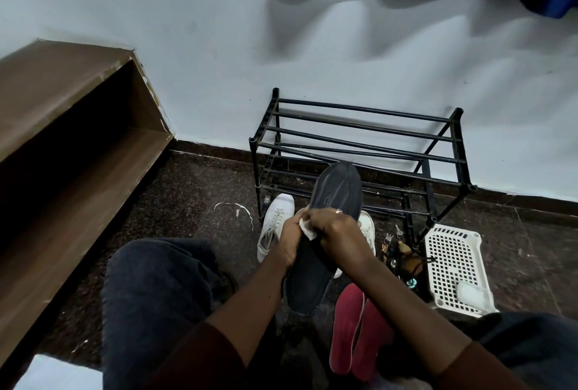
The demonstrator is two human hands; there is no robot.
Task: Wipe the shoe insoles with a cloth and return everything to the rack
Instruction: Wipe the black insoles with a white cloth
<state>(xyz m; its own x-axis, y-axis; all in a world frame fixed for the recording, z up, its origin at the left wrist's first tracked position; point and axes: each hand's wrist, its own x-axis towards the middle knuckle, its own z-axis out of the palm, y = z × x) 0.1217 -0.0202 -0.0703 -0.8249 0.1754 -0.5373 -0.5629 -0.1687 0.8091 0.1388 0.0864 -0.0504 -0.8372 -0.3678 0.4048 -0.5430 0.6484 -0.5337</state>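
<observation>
I hold a dark grey insole (337,189) upright in front of the black shoe rack (362,122). My left hand (289,234) grips its left edge at mid-length. My right hand (339,228) lies over the insole's face, fingers curled, holding a small white cloth (308,230) against it between the two hands. Two red insoles (359,330) lie side by side on the floor by my right knee. A white sneaker (275,223) stands left of the insole, and a second white sneaker (367,227) is partly hidden behind my right hand.
A white perforated basket (453,261) sits on the floor to the right of the rack, with keys and small items (397,249) beside it. A wooden shelf unit (68,145) runs along the left. A loose white lace (234,206) lies on the dark speckled floor.
</observation>
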